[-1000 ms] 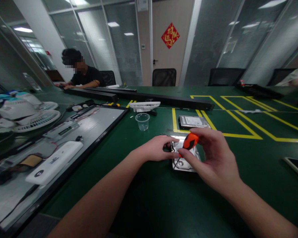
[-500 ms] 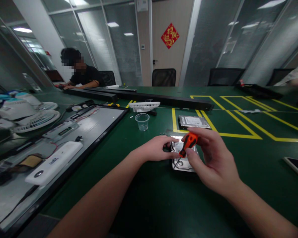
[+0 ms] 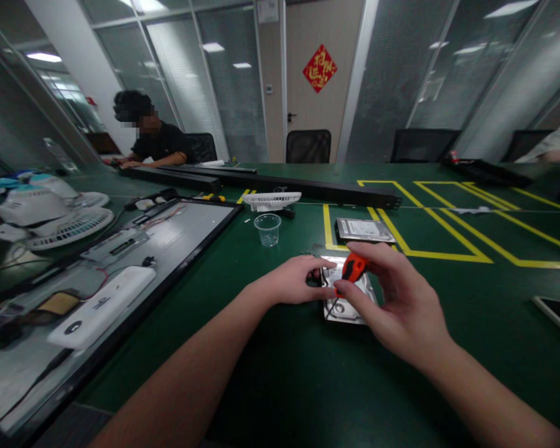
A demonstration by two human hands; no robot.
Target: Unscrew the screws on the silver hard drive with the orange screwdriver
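Note:
A silver hard drive point(image 3: 348, 309) lies on the green table point(image 3: 280, 373) in front of me. My left hand point(image 3: 292, 281) rests on its left edge, fingers curled against it to hold it still. My right hand point(image 3: 396, 305) is closed round a small screwdriver with an orange and black handle point(image 3: 353, 268), its thin shaft slanting down to the drive's near left part. A second hard drive point(image 3: 363, 229) lies flat farther back inside yellow tape lines.
A clear plastic cup point(image 3: 267, 229) and a white fan grille point(image 3: 271, 200) stand behind the drive. A large opened panel point(image 3: 121, 255) with white parts fills the left. Long black bars point(image 3: 308, 186) cross the table. Another person point(image 3: 154, 140) sits at the far left.
My right hand has shifted its fingers round the screwdriver handle, which sits slightly lower and more covered than before. My left hand and the drive have stayed put.

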